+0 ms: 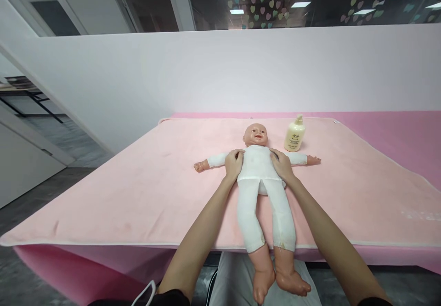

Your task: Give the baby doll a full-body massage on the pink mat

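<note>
A baby doll (259,166) with a white cloth body lies face up, its head toward the far side and its bare feet hanging past the near edge of the table. Around one side of its chest, just below the armpit, my left hand (234,163) is closed. On the other side, my right hand (281,164) grips the chest at about the same height. The fingertips of both hands are partly hidden against the doll. Its arms stretch out sideways beyond my hands.
A pale yellow pump bottle (294,135) stands upright near the doll's head, to the right. Under everything lies a pink blanket (148,182) on a pink-covered table. A white wall (213,76) rises behind it. My legs (230,278) are below the near edge.
</note>
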Demonstrator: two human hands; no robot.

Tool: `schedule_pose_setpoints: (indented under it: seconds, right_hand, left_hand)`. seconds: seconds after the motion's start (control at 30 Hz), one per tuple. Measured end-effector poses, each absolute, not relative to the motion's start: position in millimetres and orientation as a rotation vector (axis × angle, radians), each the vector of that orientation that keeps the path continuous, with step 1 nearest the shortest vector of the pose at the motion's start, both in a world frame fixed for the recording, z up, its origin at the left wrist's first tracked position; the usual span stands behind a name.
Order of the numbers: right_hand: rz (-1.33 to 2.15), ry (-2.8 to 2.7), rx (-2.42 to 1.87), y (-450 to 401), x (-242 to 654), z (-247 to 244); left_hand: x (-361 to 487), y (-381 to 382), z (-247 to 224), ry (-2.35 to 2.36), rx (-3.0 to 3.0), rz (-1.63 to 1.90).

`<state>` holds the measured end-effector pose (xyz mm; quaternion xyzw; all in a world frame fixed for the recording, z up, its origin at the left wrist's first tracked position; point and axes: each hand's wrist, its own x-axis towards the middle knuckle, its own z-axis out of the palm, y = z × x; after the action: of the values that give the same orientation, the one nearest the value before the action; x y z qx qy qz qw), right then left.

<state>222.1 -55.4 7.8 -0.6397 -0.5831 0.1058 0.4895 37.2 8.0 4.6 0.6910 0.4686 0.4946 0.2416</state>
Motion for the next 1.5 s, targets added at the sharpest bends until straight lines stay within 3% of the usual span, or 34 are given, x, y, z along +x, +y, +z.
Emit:
schedule_pose_setpoints:
  seconds: [1.5]
  right_hand:
    - [0.255, -1.426, -1.621, -55.5, 223.2, 9.4]
  left_hand:
    - [39.1, 5.5, 8.0, 1.303, 1.880, 1.315]
